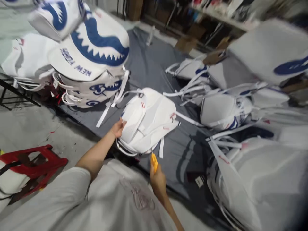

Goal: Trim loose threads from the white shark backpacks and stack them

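The white backpack lies back-panel up on the grey mat, its straps and webbing trailing toward me and to the right. My left hand rests against its left edge, fingers closed over the rim; the fingertips are hidden behind the fabric, so the depth of the hold cannot be confirmed. My right hand is just below the pack's lower edge, closed around a small yellow tool. Only the yellow body shows above the fist, and its tip is too blurred to identify.

To the upper left, a stack of white-and-blue packs with a toothed blue pattern is partly cut off by the frame and smeared by motion. To the right, more white packs lie in a loose heap, with the nearest one running out of view. A red stool stands at lower left, partly covered. The shelving behind is blurred beyond reading.
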Demonstrator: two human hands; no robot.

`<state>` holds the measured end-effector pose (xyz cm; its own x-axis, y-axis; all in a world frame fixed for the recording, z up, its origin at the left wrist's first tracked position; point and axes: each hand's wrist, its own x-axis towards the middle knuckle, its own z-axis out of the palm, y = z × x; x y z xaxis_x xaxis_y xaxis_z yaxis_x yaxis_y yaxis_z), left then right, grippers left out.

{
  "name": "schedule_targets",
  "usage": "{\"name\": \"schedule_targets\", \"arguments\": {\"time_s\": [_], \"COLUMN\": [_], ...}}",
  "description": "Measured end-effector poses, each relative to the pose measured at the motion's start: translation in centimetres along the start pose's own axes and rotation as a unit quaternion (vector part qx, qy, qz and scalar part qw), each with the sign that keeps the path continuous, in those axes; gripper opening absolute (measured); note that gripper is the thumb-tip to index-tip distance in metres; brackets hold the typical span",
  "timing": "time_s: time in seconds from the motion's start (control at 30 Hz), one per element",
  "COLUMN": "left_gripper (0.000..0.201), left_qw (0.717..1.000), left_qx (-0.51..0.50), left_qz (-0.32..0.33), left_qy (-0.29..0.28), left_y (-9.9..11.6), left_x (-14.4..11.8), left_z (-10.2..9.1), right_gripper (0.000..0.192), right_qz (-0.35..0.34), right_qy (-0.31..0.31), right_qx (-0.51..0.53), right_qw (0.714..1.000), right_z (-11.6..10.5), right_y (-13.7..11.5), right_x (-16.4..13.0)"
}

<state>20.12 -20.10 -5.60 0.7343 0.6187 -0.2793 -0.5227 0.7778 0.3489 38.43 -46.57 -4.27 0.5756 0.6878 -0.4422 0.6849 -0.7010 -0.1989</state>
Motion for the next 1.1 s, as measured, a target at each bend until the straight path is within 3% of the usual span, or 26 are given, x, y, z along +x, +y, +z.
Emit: {"name": "schedule_targets", "arguments": {"time_s": [0.13, 0.3, 0.4, 0.53, 0.6, 0.7, 0.77, 0.8, 0.9, 0.93, 0.97, 1.0, 1.1], "left_gripper": [0.078, 0.076, 0.071, 0.067, 0.069, 0.075, 0.088, 0.091, 0.092, 0.092, 0.092, 0.091, 0.083], "left_qw": [1.0, 0.998, 0.997, 0.987, 0.958, 0.864, 0.792, 0.717, 0.443, 0.382, 0.344, 0.326, 0.338], "left_qx": [0.012, 0.026, 0.048, 0.128, 0.245, 0.422, 0.528, 0.633, 0.863, 0.892, 0.906, 0.909, 0.891], "left_qz": [0.015, 0.041, 0.053, 0.066, 0.079, 0.146, 0.215, 0.245, 0.243, 0.233, 0.228, 0.227, 0.235], "left_qy": [0.021, 0.027, 0.04, 0.074, 0.129, 0.233, 0.219, 0.16, -0.025, -0.067, -0.098, -0.126, -0.193], "left_y": [-0.6, -1.6, -1.8, -2.0, -2.2, -3.4, -5.0, -6.0, -8.6, -9.1, -9.5, -9.7, -9.7], "left_x": [1.8, 2.4, 2.2, 2.2, 1.9, -0.1, -1.7, -2.3, -2.5, -2.1, -1.4, -0.6, 1.3], "left_z": [1.2, 2.1, 2.4, 3.1, 3.8, 5.0, 5.2, 5.1, 3.6, 3.1, 2.5, 2.1, 1.2], "right_gripper": [0.041, 0.037, 0.033, 0.029, 0.029, 0.03, 0.031, 0.032, 0.037, 0.037, 0.037, 0.036, 0.025], "right_qz": [0.018, 0.02, -0.028, -0.111, -0.13, -0.139, -0.152, -0.161, -0.177, -0.174, -0.168, -0.161, -0.148], "right_qy": [-0.007, -0.008, -0.026, -0.057, -0.057, -0.069, -0.087, -0.093, -0.084, -0.079, -0.077, -0.079, -0.047], "right_qx": [0.016, 0.007, 0.005, -0.051, -0.092, -0.102, -0.086, -0.077, -0.043, -0.032, -0.016, 0.002, 0.05], "right_qw": [1.0, 1.0, 0.999, 0.991, 0.986, 0.983, 0.981, 0.98, 0.98, 0.981, 0.983, 0.984, 0.987], "right_z": [-0.8, 0.6, 2.0, 2.6, 2.2, 1.8, 1.8, 1.9, 2.4, 2.5, 2.7, 2.8, 2.5], "right_y": [-0.1, 3.9, 5.4, 3.4, 2.0, 1.1, 1.1, 1.1, 1.4, 1.5, 1.6, 1.6, 1.3], "right_x": [0.8, -1.6, -3.6, -3.6, -2.7, -1.5, -0.9, -0.7, -0.1, 0.0, 0.1, 0.1, 0.0]}}
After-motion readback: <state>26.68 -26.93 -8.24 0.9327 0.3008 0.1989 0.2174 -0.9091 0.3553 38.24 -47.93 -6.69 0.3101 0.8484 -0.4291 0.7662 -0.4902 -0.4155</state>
